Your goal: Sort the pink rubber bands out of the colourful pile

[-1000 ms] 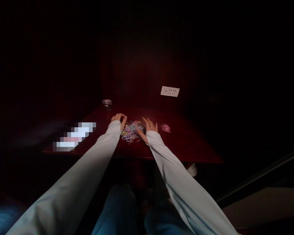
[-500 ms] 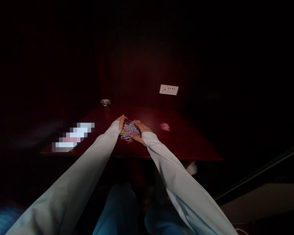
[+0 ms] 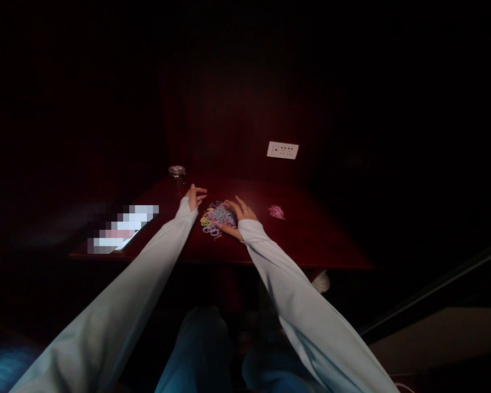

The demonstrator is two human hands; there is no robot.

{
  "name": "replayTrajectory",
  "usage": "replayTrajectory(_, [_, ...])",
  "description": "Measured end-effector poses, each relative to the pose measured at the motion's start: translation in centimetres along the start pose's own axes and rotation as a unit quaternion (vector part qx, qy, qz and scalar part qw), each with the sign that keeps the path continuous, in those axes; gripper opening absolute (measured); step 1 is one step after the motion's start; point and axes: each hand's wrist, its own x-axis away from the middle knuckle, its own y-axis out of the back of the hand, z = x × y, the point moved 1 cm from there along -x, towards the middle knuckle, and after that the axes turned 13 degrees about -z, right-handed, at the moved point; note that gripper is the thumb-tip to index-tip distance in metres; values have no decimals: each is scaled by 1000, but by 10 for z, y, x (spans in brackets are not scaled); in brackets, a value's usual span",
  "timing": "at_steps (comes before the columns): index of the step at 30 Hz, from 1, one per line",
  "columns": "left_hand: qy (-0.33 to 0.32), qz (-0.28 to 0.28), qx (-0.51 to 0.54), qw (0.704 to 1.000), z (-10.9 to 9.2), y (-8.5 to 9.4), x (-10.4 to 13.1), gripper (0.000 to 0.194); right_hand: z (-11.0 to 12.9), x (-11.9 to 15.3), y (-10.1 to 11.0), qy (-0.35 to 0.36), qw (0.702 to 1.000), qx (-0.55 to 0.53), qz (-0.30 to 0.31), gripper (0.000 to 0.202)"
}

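Observation:
A heap of small multicoloured elastic bands (image 3: 219, 219) lies on the dark red table (image 3: 303, 240), in front of me. My right hand (image 3: 242, 213) curves around the heap's right side, fingers spread, with the thumb against its near edge. Just beyond the heap's upper left, my left hand (image 3: 193, 197) hovers apart from it, fingers loosely stretched and nothing visible in them. Off to the right of my right hand sits a smaller pile of pink bands (image 3: 276, 212).
A clear lidded jar (image 3: 177, 171) stands at the table's back left. A bright phone-like device (image 3: 125, 232), its screen blurred out, lies at the left edge. A white socket plate (image 3: 282, 150) is on the wall behind.
My left hand has moved left and slightly away from the heap, leaving its side uncovered. The right hand stays beside the heap, its fingers more spread.

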Motion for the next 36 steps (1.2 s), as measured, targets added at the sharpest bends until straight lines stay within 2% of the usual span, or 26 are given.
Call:
replayTrajectory(3, [-63,-27,-59,996,2,4,-4,58,-8,-3,-4,-88,995,17,-34,62])
replayTrajectory(5, [-111,-40,-113,987,2,9,-1,44,-12,-4,-4,-133,990,25,-37,53])
replayTrajectory(8, [-167,-42,-266,948,-2,14,9,16,-13,-5,-1,-152,987,48,-17,48])
replayTrajectory(10, [-162,-6,-359,919,-5,14,16,18,-11,-6,1,-152,986,68,-1,49])
replayTrajectory(13, [-118,69,-413,900,-5,8,20,32,-8,-7,5,-154,984,89,25,50])
replayTrajectory(16, [-106,137,-387,906,3,0,19,42,-4,-9,8,-162,982,89,49,51])
replayTrajectory(20, [-93,205,-279,933,16,-9,19,53,-2,-11,8,-147,986,36,68,48])
replayTrajectory(24, [-76,244,-157,954,20,-13,21,59,-12,-10,1,-108,991,-46,57,45])
replayTrajectory(27, [-68,229,-114,964,16,-12,21,62,-18,-8,-3,-77,994,-74,6,45])
replayTrajectory(30, [-71,174,-95,978,12,-8,19,66,-13,-4,0,-23,998,-42,-28,68])
replayTrajectory(32, [-84,125,-87,985,12,-6,17,65,-3,-1,5,36,999,-12,-19,82])
replayTrajectory(34, [-106,89,-92,986,11,-6,15,61,8,1,10,91,996,12,-6,84])
replayTrajectory(36, [-133,77,-109,982,9,-5,14,55,18,0,13,116,993,29,0,84])
